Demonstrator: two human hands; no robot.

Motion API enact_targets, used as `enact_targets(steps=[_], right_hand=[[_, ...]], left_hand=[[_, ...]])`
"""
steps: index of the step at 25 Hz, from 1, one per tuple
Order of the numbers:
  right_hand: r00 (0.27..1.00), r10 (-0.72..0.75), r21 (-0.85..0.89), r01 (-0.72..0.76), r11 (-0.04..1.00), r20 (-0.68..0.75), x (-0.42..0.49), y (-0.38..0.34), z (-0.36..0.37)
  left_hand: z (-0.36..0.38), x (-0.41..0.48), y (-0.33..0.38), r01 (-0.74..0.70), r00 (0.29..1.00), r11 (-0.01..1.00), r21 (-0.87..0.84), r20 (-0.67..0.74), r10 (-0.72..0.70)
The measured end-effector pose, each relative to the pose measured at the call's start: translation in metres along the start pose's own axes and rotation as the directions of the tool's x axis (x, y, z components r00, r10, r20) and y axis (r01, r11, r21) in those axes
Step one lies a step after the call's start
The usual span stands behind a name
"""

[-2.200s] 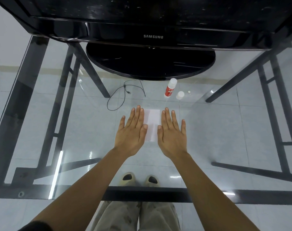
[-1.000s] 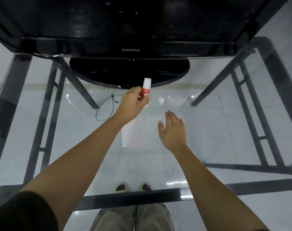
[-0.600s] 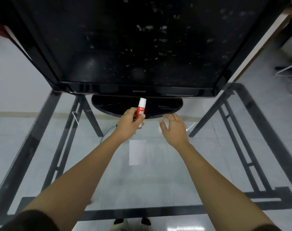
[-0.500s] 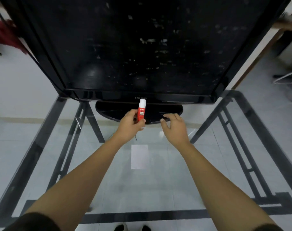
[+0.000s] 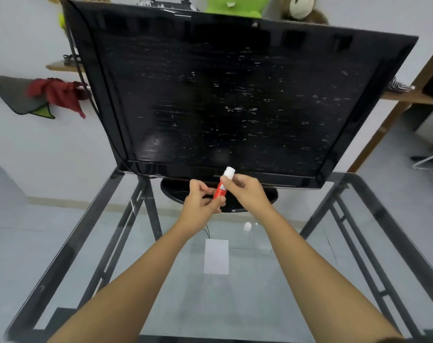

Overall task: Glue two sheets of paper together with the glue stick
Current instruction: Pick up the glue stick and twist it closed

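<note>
Red glue stick (image 5: 220,188), seemingly white-capped, held in both hands.

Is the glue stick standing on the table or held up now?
Held up: the left hand grips the glue stick low, the right hand near its white top.

head view | worn high — faces forward-down | glass table (image 5: 309,280) near | television (image 5: 235,95) close ahead
</note>
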State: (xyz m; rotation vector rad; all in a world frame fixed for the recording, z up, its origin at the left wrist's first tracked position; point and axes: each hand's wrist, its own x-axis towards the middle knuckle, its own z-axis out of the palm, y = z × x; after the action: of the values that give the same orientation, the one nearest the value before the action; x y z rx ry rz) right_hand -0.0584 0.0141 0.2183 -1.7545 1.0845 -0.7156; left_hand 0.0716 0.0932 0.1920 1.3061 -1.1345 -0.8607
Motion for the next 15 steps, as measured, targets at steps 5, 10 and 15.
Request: enact_targets(steps=[5, 10, 15], right_hand=[[0.992, 0.11, 0.194, -0.097, 0.976, -0.055, -0.005, -0.003, 0.001], [0.979, 0.194, 0.344, -0.161, 0.925, -0.064, -0.008, -0.001, 0.002], [0.985, 0.17, 0.465, -0.134, 0.875, -0.037, -0.009, 0.007, 0.004]], left_hand=[[0.0, -0.007, -0.007, -0.029, 0.999, 0.97, 0.241, 0.041, 0.019], [0.009, -0.014, -0.015, -0.14, 0.972, 0.887, 0.44, -0.109, 0.207], [0.008, -0.011, -0.017, -0.235, 0.932, 0.769, 0.595, -0.088, 0.353]])
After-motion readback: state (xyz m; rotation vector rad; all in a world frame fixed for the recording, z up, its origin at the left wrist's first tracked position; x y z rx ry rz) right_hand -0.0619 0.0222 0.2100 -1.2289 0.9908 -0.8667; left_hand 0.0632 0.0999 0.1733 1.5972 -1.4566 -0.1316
